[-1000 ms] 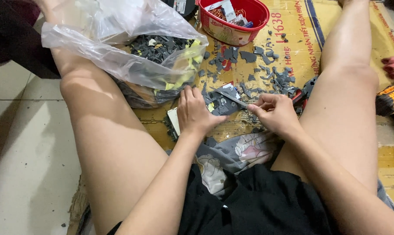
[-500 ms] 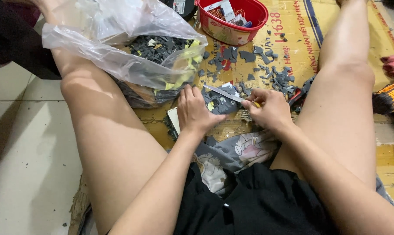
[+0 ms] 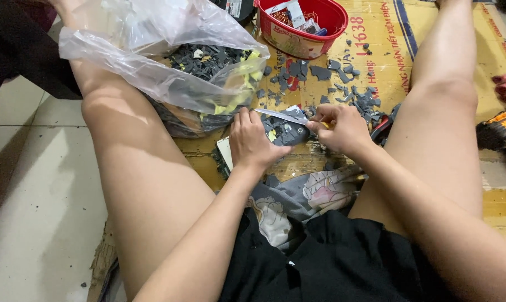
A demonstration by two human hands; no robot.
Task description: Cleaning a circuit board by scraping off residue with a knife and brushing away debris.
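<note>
Right now the dark flat piece (image 3: 289,133) lies on the cardboard (image 3: 387,39) between the knees; left hand (image 3: 254,142) presses it down, right hand (image 3: 342,127) grips a knife (image 3: 281,116) across it; best keep fingertips behind the blade; grey scraps (image 3: 342,89) beyond.

Thin shiny metal blade (image 3: 280,116) over a matt dark-grey plastic casing (image 3: 289,133); crinkled glossy clear plastic bag (image 3: 169,61); glossy red plastic tub (image 3: 298,42); rough brown cardboard sheet (image 3: 387,39).

Bag (image 3: 169,72) left, bowl (image 3: 303,28) behind hands (image 3: 298,134), scraps (image 3: 342,84) btwn, on cardboard (image 3: 387,39).
</note>
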